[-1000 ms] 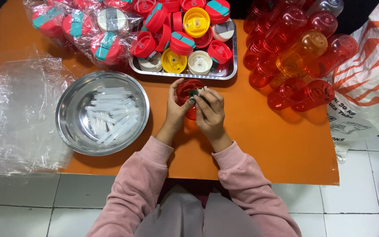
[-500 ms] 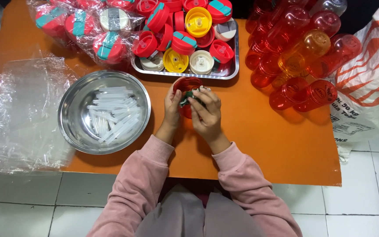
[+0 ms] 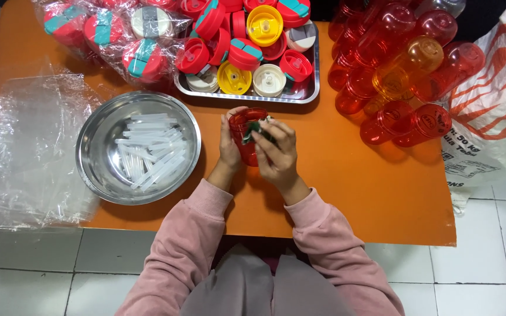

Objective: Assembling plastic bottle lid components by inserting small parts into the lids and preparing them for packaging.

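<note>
Left hand point(image 3: 229, 146) wrapped around a red translucent plastic lid point(image 3: 246, 136), held just above the orange desk point(image 3: 346, 181), near the front edge of the steel tray point(image 3: 308, 93) of red, yellow and white lids. Right hand point(image 3: 276, 155) over the lid's right side, fingers point(image 3: 265, 139) pinching a small dark green piece point(image 3: 257, 127) against its rim. Compared with a second ago, shifted only slightly: green piece turned a little and set nearer the rim, probably being seated. Beside the left forearm, a round steel bowl point(image 3: 95, 169) of clear plastic straws point(image 3: 147, 153). Heap of red and orange translucent bottles point(image 3: 399, 64) well apart on the right.
</note>
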